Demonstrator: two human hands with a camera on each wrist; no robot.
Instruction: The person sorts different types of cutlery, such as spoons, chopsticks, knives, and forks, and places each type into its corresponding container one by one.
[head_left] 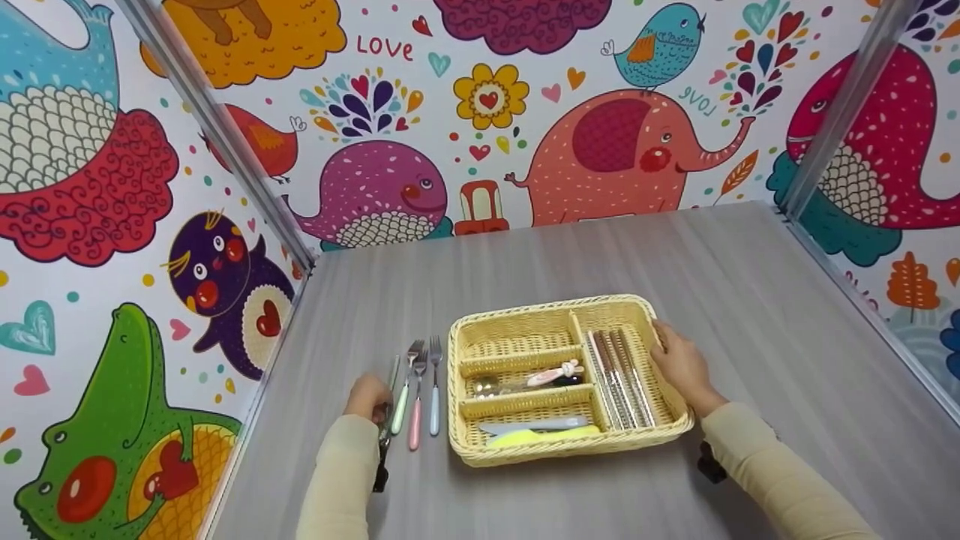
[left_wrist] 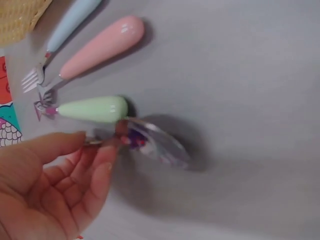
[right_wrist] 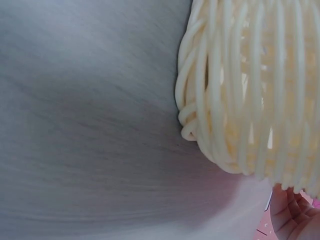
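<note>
My left hand [head_left: 367,397] pinches a metal spoon [left_wrist: 157,142] by its neck, just left of the forks; the spoon's bowl points toward me. Beside it lie three forks with a green-handled fork [left_wrist: 92,109], a pink-handled fork [left_wrist: 102,47] and a blue-handled fork [head_left: 435,386]. My right hand [head_left: 682,367] grips the right rim of a wicker basket [head_left: 555,306]. Chopsticks [head_left: 619,379] fill the basket's right compartment. A spoon with a rabbit handle [head_left: 553,373] lies in the middle left compartment. The near compartment holds a yellow-handled piece [head_left: 544,436] and a grey-blue one [head_left: 532,425].
The grey table [head_left: 562,502] has wood-like grain. Walls printed with cartoon animals [head_left: 382,187] enclose its back and sides, with metal posts [head_left: 225,142] at the corners. The basket stands right of the forks.
</note>
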